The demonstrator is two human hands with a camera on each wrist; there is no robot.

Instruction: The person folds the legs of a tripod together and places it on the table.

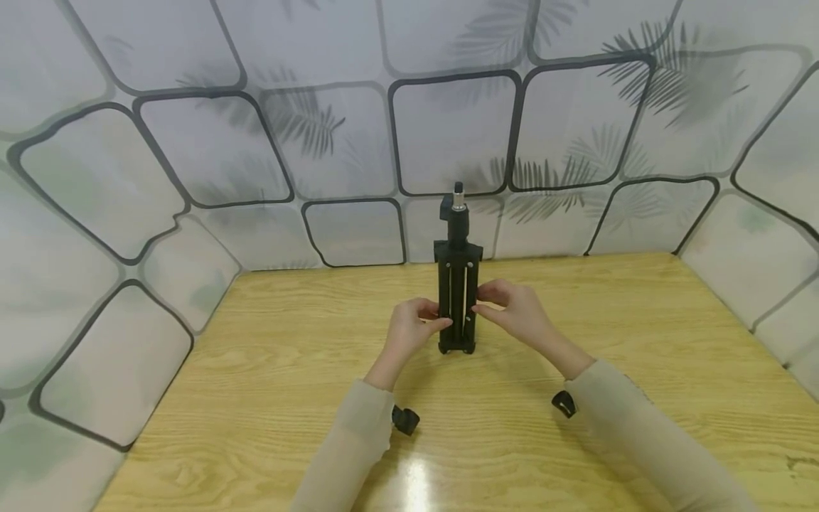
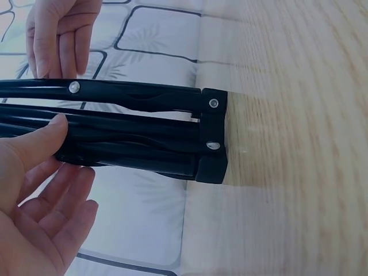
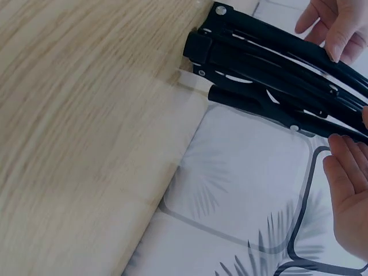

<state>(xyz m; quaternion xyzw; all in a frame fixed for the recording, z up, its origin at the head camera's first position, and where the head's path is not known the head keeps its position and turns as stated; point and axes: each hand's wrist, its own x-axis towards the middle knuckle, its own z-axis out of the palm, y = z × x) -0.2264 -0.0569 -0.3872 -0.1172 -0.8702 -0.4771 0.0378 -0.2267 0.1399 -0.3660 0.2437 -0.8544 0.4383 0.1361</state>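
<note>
A black folded light stand (image 1: 457, 284) stands upright on the wooden table, its legs closed alongside the central tube. A silver stud (image 1: 458, 198) tops it, and a black knob (image 1: 446, 208) juts out at the upper left. My left hand (image 1: 409, 328) pinches a leg low on the left side; the left wrist view has the thumb (image 2: 49, 135) across the tube and the fingers curled behind. On the opposite side, my right hand (image 1: 521, 313) holds the right leg between thumb and fingers. Rivets (image 2: 213, 146) show at the stand's lower end.
The wooden table (image 1: 269, 398) reaches back to a pale cloth backdrop (image 1: 345, 235) with dark outlines and leaf prints, which also rises at both sides. Dark wrist-worn devices show beside the left sleeve (image 1: 348, 441) and the right sleeve (image 1: 640, 427).
</note>
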